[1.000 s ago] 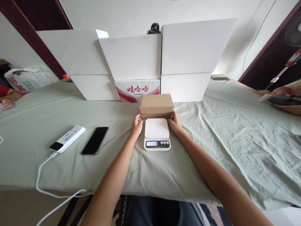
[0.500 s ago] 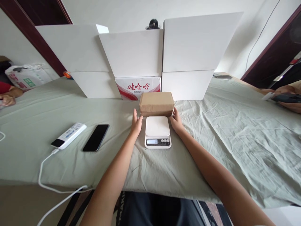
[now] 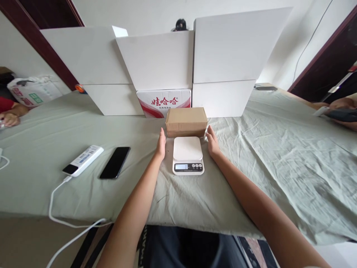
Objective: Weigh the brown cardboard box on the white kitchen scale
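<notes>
With the left hand and right hand flat and released either side of the small brown cardboard box just behind the white digital kitchen scale, press both ends evenly.

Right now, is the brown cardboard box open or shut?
Shut: the brown cardboard box has its top closed flat with no flap raised, behind the scale.
</notes>
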The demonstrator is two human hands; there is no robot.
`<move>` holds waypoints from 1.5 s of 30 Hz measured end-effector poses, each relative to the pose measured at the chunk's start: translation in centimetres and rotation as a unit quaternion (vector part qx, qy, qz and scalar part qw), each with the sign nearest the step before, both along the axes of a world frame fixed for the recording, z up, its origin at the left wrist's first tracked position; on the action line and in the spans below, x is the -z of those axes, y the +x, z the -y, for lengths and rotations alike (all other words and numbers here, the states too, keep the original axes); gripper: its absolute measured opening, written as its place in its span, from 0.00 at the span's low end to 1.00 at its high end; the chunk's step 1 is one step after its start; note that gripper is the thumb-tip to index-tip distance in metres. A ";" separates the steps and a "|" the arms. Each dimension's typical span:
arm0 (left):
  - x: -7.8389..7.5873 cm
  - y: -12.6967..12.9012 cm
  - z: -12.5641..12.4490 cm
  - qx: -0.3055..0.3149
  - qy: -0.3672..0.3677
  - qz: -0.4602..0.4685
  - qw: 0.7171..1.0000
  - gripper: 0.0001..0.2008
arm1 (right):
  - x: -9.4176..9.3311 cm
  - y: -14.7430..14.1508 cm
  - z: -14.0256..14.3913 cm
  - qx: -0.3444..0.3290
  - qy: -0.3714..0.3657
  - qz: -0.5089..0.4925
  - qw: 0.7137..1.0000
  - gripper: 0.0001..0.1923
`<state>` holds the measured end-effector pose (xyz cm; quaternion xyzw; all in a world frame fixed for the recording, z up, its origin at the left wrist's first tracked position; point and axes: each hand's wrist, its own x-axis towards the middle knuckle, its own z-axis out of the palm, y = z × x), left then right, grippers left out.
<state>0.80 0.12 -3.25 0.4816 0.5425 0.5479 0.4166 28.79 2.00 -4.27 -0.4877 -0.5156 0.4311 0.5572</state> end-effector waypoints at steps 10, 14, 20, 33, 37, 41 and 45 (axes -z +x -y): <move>0.3 -0.3 -0.5 0.024 -0.006 -0.017 1.000 0.43 | 0.1 -0.3 -0.3 -0.012 0.019 -0.033 0.999 0.55; 0.3 -0.2 -0.5 0.008 -0.007 0.019 1.000 0.42 | 0.3 -0.4 -0.3 -0.005 0.012 -0.064 0.998 0.53; 0.2 -0.2 -0.4 0.018 -0.006 0.060 0.998 0.42 | 0.2 -0.6 -0.1 -0.021 0.013 -0.092 0.995 0.54; 0.9 -0.5 -0.3 0.026 0.041 0.105 0.993 0.48 | -1.2 -0.8 0.7 -0.041 0.068 -0.050 0.996 0.52; 0.0 -0.5 0.1 0.000 0.104 0.114 0.988 0.46 | -2.7 -1.0 1.6 -0.035 0.111 -0.045 0.992 0.49; -1.4 -0.7 0.9 -0.066 0.225 0.090 0.968 0.35 | -5.0 -0.6 5.0 -0.005 0.150 -0.025 0.988 0.36; -2.4 -1.0 1.9 -0.088 0.277 0.091 0.953 0.20 | -5.9 -0.1 9.3 -0.012 0.165 0.023 0.986 0.25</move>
